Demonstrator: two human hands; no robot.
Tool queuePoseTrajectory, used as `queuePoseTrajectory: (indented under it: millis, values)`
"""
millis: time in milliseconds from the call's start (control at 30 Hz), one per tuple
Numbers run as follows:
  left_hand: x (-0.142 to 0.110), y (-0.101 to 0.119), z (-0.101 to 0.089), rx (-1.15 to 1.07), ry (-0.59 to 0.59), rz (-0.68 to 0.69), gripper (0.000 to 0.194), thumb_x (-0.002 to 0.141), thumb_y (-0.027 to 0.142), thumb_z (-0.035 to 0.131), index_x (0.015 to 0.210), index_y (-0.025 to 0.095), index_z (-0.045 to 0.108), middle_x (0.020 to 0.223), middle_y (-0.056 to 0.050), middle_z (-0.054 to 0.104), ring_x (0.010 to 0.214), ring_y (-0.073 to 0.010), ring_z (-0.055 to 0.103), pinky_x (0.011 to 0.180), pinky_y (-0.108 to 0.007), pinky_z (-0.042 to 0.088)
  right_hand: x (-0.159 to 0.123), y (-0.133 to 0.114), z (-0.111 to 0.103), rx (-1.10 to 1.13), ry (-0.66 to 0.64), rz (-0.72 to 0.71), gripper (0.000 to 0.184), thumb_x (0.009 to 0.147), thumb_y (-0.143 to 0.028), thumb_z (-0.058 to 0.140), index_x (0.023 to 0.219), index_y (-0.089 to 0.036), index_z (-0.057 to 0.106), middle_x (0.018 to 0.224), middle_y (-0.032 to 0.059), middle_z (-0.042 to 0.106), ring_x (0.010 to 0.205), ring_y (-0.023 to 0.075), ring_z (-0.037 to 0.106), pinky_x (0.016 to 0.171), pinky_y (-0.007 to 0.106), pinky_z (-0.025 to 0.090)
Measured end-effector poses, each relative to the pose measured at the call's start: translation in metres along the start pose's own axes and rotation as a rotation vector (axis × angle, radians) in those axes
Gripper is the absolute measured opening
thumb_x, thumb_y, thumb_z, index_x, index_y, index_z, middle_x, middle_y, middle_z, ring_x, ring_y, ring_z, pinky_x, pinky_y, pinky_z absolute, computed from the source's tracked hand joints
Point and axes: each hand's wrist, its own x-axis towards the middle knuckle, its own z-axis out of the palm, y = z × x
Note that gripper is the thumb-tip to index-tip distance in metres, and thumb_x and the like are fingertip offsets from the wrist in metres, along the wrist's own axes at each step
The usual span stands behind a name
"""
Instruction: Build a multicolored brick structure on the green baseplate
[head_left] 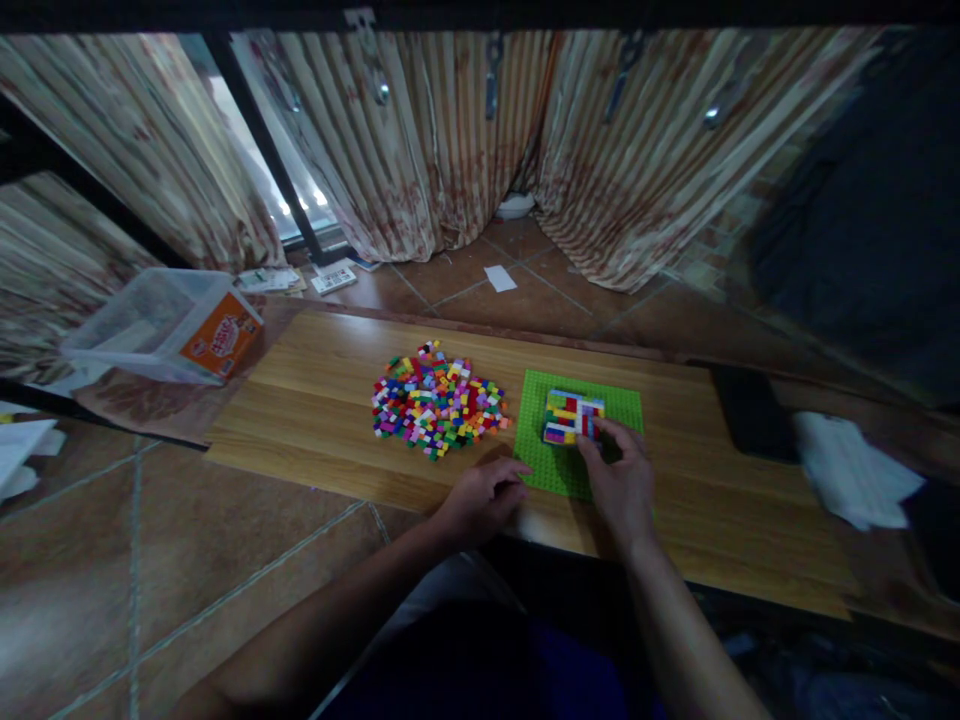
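Observation:
A low block of mixed-colour toy bricks (570,412) sits on a green studded baseplate (540,390). At its front right corner, the thumb and fingers of my right hand (624,485) close on the block; whether a loose brick is between them is hidden. My left hand (487,497) rests by the baseplate's left front edge, its fingers curled together. Anything inside those fingers is too small or hidden to make out. Left of the baseplate lies a wide heap of loose toy bricks (439,400) in many colours.
The wooden table (315,400) carries the bricks. A clear plastic bin (150,330) with an orange label stands beyond its left end. To the right lie a dark flat object (754,412) and white papers (855,470). Curtains (450,150) hang behind, above the tiled floor.

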Motion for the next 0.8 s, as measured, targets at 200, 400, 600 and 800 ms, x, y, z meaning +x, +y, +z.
queuePoseTrajectory:
  millis: [200,400,600,800]
  values:
    - [-0.008,-0.005,-0.001,-0.054,0.035,-0.004,0.024,0.086,0.019,0.053,0.106,0.016,0.066,0.088,-0.004,0.071,0.078,-0.015,0.065,0.073,-0.025,0.05,-0.014,-0.026,0.003,-0.053,0.068,-0.216,0.022,0.089,-0.032,0.057,0.102,-0.02,0.07,0.105,0.0092,0.068,0.102,0.0212,0.061,0.093,0.041,0.048]
    - [-0.013,-0.005,-0.009,-0.098,0.06,0.094,0.019,0.087,0.018,0.053,0.101,0.015,0.067,0.095,-0.007,0.069,0.088,-0.0165,0.064,0.082,-0.027,0.049,-0.028,-0.054,0.035,-0.081,-0.218,-0.329,0.026,0.094,-0.027,0.046,0.108,-0.02,0.067,0.101,0.0089,0.068,0.096,0.0212,0.063,0.085,0.038,0.051]
    - [-0.014,-0.005,-0.018,-0.088,0.049,0.104,0.018,0.087,0.013,0.05,0.092,0.015,0.066,0.092,-0.006,0.068,0.086,-0.016,0.062,0.079,-0.026,0.049,-0.016,-0.06,0.071,-0.204,-0.303,-0.251,0.031,0.093,-0.025,0.042,0.112,-0.017,0.065,0.097,0.0113,0.065,0.089,0.0243,0.06,0.079,0.039,0.049]
    - [-0.011,-0.008,-0.018,-0.066,0.055,0.072,0.015,0.085,0.012,0.05,0.088,0.016,0.064,0.095,-0.006,0.068,0.088,-0.0168,0.062,0.081,-0.028,0.049,-0.011,-0.053,0.08,-0.19,-0.325,-0.262,0.023,0.09,-0.022,0.044,0.094,-0.021,0.067,0.088,0.007,0.063,0.081,0.0211,0.056,0.075,0.034,0.046]
